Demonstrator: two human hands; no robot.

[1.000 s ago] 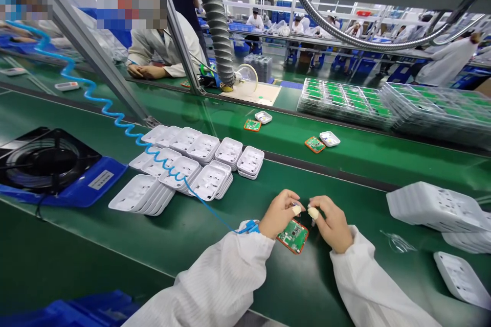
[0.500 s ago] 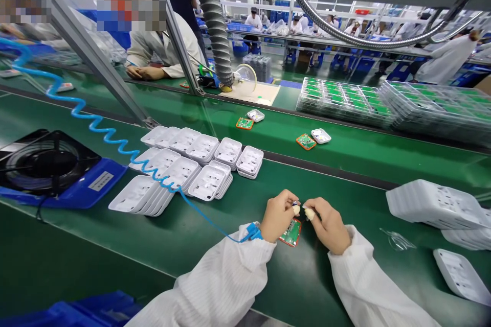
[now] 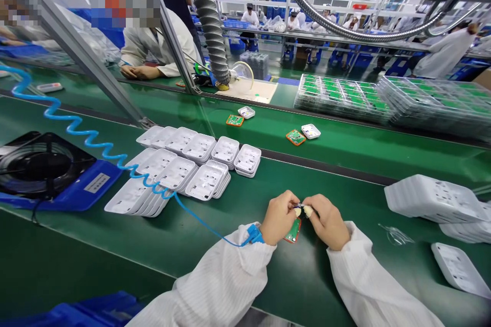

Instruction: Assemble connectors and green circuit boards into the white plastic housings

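Over the green bench, my left hand [image 3: 280, 218] and my right hand [image 3: 328, 220] are both closed in a pinch, their fingertips almost meeting. Pale yellow covers sit on the thumb tips. A small dark and silvery piece [image 3: 300, 206] shows between the fingers; its kind is too small to make out. Just below the fingertips lies a green circuit board [image 3: 293, 232] with an orange-red edge, partly hidden by my left hand. A blue wrist strap [image 3: 253, 235] with a coiled cord is on my left wrist.
Stacked white plastic housings [image 3: 207, 180] stand to the left, more housings [image 3: 433, 196] to the right. Near these lies a clear plastic piece [image 3: 399, 235]. A black fan [image 3: 48, 163] is far left. Boards and small white covers [image 3: 310, 131] lie on the belt; a co-worker [image 3: 141, 56] sits beyond.
My fingertips have come closer together, bringing the small piece between them. The boards and white covers on the belt have shifted left. The view has moved slightly.
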